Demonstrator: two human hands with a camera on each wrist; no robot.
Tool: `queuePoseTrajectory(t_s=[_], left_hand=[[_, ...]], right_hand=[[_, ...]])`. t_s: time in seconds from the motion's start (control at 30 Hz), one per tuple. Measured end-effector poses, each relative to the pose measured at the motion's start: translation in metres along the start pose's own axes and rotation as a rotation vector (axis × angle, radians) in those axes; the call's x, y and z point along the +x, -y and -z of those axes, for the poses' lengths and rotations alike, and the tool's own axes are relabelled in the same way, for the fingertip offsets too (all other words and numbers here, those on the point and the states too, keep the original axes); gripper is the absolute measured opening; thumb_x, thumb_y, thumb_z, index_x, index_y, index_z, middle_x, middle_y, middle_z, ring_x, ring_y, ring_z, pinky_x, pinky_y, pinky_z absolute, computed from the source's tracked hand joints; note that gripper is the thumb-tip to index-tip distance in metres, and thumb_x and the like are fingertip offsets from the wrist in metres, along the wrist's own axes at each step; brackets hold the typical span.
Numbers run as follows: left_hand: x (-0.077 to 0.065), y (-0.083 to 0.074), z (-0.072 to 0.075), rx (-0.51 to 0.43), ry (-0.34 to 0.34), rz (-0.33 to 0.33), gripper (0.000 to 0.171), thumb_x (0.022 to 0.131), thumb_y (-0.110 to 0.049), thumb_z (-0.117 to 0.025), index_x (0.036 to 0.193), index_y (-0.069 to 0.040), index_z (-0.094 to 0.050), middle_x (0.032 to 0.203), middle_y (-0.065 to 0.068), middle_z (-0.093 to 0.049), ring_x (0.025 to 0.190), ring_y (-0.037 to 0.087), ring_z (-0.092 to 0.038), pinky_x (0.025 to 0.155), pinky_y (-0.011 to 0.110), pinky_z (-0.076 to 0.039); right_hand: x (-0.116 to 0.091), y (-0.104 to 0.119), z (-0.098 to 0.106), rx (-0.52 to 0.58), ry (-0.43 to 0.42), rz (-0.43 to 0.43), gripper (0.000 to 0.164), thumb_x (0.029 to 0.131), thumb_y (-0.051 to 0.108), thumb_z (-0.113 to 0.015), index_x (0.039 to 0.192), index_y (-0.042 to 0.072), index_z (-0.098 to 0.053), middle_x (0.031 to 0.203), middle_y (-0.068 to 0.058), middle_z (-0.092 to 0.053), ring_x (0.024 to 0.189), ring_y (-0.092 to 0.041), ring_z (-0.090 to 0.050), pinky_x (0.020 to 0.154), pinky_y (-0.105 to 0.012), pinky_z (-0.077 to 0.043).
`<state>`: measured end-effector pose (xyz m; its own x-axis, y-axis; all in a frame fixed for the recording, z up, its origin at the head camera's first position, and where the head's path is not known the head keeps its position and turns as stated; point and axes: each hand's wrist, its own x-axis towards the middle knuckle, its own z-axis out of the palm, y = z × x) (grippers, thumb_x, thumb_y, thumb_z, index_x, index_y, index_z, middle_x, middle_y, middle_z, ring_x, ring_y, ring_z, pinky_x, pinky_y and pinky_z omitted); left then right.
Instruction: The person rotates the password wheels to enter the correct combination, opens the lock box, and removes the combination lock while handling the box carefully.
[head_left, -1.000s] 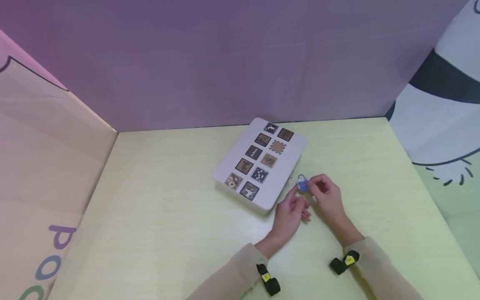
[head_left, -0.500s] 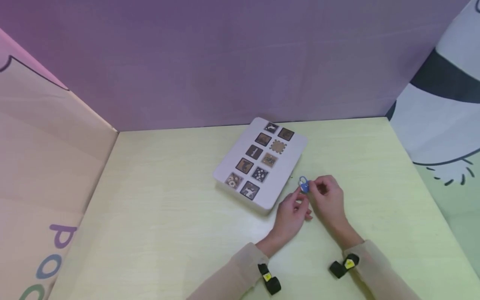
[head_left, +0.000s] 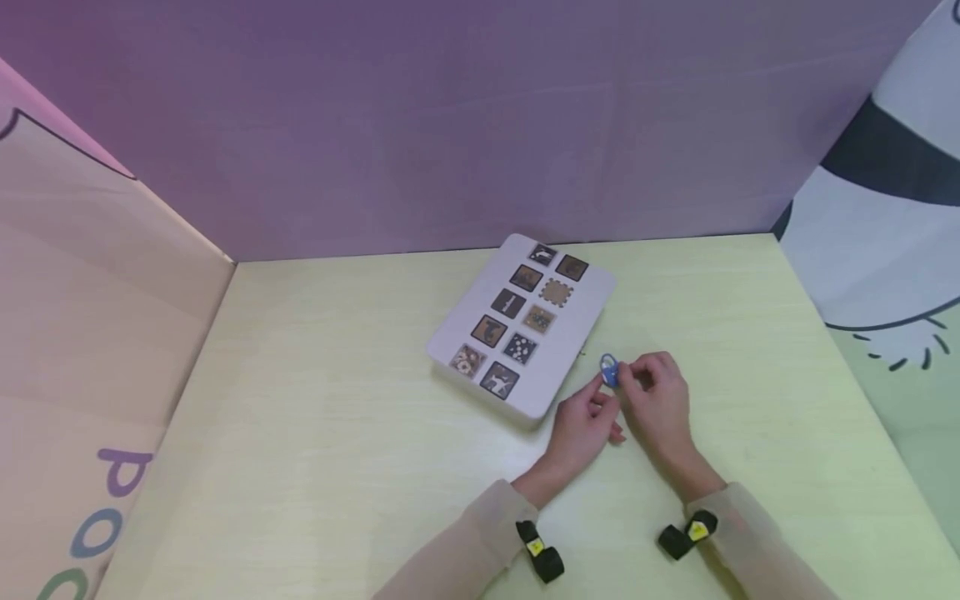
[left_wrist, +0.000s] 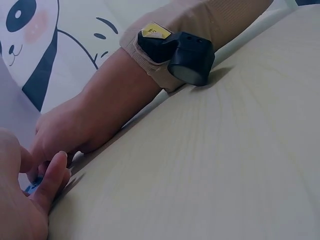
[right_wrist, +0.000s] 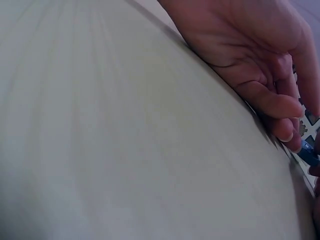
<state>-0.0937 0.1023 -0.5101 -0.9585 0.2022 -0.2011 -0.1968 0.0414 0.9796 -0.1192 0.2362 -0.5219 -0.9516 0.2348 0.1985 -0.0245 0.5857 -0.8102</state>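
A small blue padlock (head_left: 609,372) with a looped shackle is between both hands, just right of the white box. In the head view my right hand (head_left: 656,400) pinches its right side between thumb and index finger. My left hand (head_left: 581,429) reaches its extended index fingertip to the padlock's left side, and its other fingers bend loosely below. The left wrist view shows only a sliver of the padlock (left_wrist: 34,185) behind fingers. At the right edge of the right wrist view, part of the blue body (right_wrist: 309,154) appears; the rest is hidden or cut off.
A white box (head_left: 450,325) with several printed square pictures on its lid lies slanted on the pale table (head_left: 337,417). A tiny object (head_left: 582,353), too small to identify, is at its right edge. A purple wall (head_left: 420,150) stands behind.
Both hands and the padlock have shifted very slightly right and toward the person. The padlock has turned a little, so its shackle looks narrower. The box has stayed in place.
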Motion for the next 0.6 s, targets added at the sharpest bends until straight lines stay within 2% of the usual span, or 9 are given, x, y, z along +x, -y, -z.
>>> queuePoseTrajectory(t_s=[0.3, 0.6], left_hand=[[-0.0022, -0.0023, 0.0, 0.023, 0.005, -0.001, 0.058, 0.102, -0.016, -0.062, 0.155, -0.004, -0.041, 0.091, 0.002, -0.07, 0.059, 0.006, -0.063, 0.058, 0.021, -0.06], [-0.0032, -0.0034, -0.0019, 0.065, -0.001, -0.006, 0.06, 0.102, -0.019, -0.063, 0.155, -0.002, -0.04, 0.088, -0.002, -0.069, 0.054, 0.005, -0.061, 0.052, 0.021, -0.057]], right_hand=[[-0.0003, 0.0023, 0.001, -0.027, 0.042, -0.03, 0.019, 0.098, 0.018, -0.068, 0.089, 0.001, -0.067, 0.1, -0.009, -0.057, 0.089, -0.018, -0.051, 0.074, -0.019, -0.046], [-0.0004, 0.0024, 0.0011, -0.051, 0.038, -0.025, 0.02, 0.097, 0.016, -0.069, 0.089, -0.001, -0.068, 0.1, -0.011, -0.058, 0.09, -0.021, -0.053, 0.076, -0.018, -0.045]])
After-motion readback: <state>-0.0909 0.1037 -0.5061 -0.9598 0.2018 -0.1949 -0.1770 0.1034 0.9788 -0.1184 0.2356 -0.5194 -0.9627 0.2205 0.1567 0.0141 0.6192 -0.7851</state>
